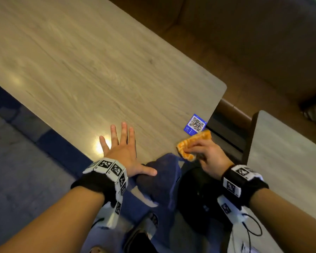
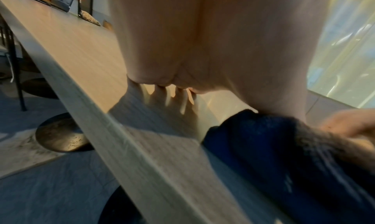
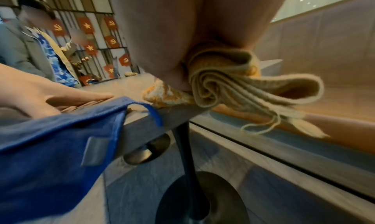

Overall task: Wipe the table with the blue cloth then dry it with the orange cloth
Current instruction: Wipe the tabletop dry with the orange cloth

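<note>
The right hand (image 1: 211,154) grips the bunched orange cloth (image 1: 193,143) at the table (image 1: 98,70) corner. At its 9 o'clock the left hand (image 1: 122,152) lies flat, fingers spread, thumb on the blue cloth (image 1: 161,179) draped over the edge. A QR card (image 1: 195,124) sits at 12 o'clock.

A pale wood-grain finish is shown by the table (image 1: 91,66), smooth with a slight sheen where light is reflected. The blue cloth (image 3: 50,140) is seen as soft, matt terry fabric. A ribbed, fuzzy weave with loose threads is shown by the orange cloth (image 3: 227,83). The QR card (image 1: 195,124) appears printed and smooth. The table base (image 2: 61,134) looks like dark, dull metal.
</note>
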`<action>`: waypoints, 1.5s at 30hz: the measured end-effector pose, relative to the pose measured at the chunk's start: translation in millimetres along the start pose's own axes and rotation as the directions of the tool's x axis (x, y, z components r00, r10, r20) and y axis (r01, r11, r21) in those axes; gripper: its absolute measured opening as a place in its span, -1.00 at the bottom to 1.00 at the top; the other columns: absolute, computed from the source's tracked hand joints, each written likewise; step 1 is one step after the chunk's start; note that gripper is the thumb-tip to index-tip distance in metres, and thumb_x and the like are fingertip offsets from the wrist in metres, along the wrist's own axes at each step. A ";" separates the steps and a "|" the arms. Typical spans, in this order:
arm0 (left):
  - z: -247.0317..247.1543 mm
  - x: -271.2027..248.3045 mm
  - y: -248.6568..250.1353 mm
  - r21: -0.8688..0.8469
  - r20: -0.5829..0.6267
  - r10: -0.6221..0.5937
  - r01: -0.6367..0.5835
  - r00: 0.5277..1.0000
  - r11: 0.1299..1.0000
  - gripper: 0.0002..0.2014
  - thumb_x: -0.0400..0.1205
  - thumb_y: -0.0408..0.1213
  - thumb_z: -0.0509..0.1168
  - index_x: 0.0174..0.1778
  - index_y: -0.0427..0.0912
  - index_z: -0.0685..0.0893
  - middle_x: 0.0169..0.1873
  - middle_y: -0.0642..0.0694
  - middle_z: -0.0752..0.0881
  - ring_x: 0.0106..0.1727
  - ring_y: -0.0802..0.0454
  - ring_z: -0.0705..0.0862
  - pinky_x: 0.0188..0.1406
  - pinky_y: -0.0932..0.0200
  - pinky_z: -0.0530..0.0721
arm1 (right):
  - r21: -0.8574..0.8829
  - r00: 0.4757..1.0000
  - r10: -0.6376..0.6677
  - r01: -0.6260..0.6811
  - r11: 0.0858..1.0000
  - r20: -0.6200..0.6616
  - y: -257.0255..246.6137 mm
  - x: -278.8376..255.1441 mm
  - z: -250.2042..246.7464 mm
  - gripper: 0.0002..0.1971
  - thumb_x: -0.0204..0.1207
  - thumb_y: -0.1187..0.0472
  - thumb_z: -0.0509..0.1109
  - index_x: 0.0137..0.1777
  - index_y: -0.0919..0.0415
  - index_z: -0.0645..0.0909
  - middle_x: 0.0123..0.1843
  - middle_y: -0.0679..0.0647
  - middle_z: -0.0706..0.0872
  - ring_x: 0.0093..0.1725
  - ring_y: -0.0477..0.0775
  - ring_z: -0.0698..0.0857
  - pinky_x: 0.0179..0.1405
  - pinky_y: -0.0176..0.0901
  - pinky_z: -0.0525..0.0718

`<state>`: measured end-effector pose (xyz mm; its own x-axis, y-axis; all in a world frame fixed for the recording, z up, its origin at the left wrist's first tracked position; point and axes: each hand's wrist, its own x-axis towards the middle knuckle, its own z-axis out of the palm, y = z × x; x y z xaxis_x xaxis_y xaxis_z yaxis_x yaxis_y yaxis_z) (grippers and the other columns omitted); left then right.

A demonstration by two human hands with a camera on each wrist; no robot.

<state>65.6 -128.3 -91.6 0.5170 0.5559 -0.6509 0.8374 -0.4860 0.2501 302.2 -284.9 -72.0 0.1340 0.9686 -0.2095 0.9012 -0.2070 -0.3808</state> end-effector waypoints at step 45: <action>-120.6 143.7 58.8 0.297 0.218 0.329 -0.384 0.919 0.874 0.49 -0.07 0.80 0.21 0.68 0.33 -0.40 0.63 -0.02 -0.60 0.60 -0.37 -0.60 0.51 -0.64 -0.35 | 0.291 0.652 0.758 -0.722 0.627 -0.015 -2.9 16.7 20.9 -0.44 0.47 0.41 0.31 0.45 -0.01 0.51 0.44 0.06 0.58 0.42 0.17 0.54 0.40 0.14 0.53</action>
<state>210.6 4.4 -84.0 0.7122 0.2037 -0.6718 0.4809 -0.8387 0.2555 293.2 -271.0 -93.1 0.7765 0.4771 -0.4117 0.3488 -0.8695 -0.3498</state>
